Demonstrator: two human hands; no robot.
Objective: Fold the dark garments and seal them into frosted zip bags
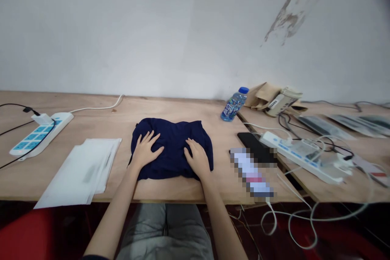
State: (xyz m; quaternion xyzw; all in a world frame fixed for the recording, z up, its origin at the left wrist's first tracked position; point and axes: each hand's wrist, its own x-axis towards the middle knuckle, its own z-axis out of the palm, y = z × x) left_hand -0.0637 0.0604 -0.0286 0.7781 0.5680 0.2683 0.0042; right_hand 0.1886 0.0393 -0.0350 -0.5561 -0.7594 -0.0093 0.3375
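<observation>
A dark navy cloth (173, 146) lies folded into a rough rectangle on the wooden table, with a few wrinkles. My left hand (146, 152) rests flat on its left part, fingers spread and pointing away from me. On the right part lies my right hand (196, 156), palm down, its thumb apart from the fingers. Neither hand grips anything. The cloth's far edge dips slightly in the middle, and its near edge lies close to the table's front edge.
White plastic sheets or bags (82, 172) and a power strip (42, 134) lie left. To the right are a bottle (234, 105), a black phone (256, 148), a pixelated lit phone (251, 172), another power strip (301, 156), cables and a beige bag (262, 95).
</observation>
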